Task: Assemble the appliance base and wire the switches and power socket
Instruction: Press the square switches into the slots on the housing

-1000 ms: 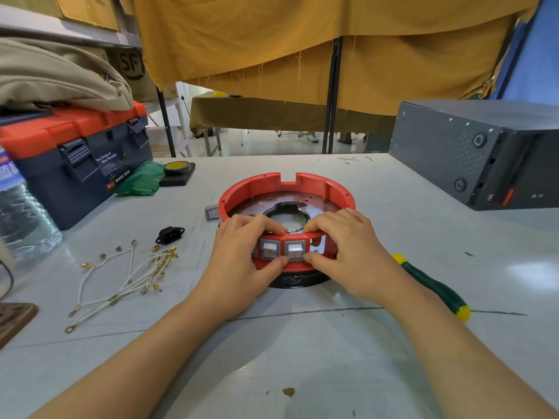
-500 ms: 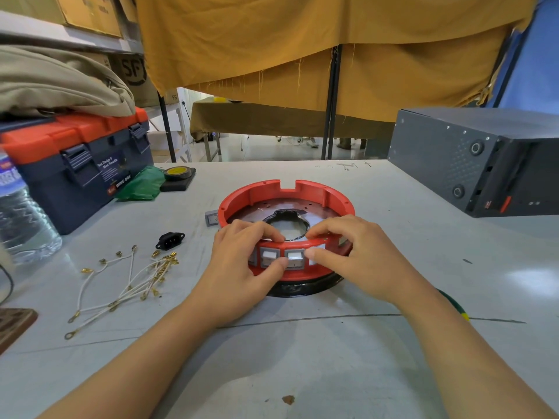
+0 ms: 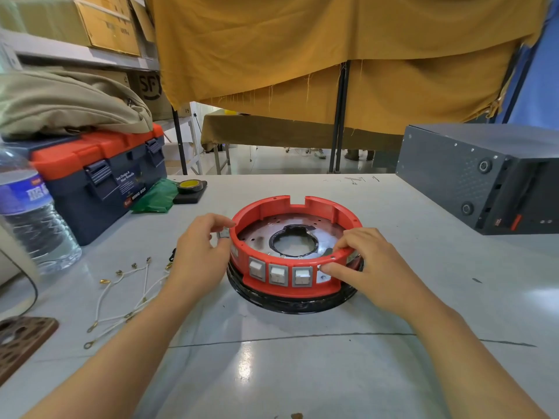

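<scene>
The left hand (image 3: 199,252) is pinching a small grey switch (image 3: 224,234) just beside the left wall of the red ring (image 3: 320,204). The right hand (image 3: 372,261) is gripping the ring's near right rim, its thumb touching the outer wall beside an open slot. The ring is sitting between the 2 hands on a black base (image 3: 290,303), with 3 white switches (image 3: 278,275) lining its near wall. White wires (image 3: 127,297) are lying on the counter (image 3: 272,373) left of the left hand. A toolbox (image 3: 99,176) is standing further left, a dark case (image 3: 478,176) far right.
</scene>
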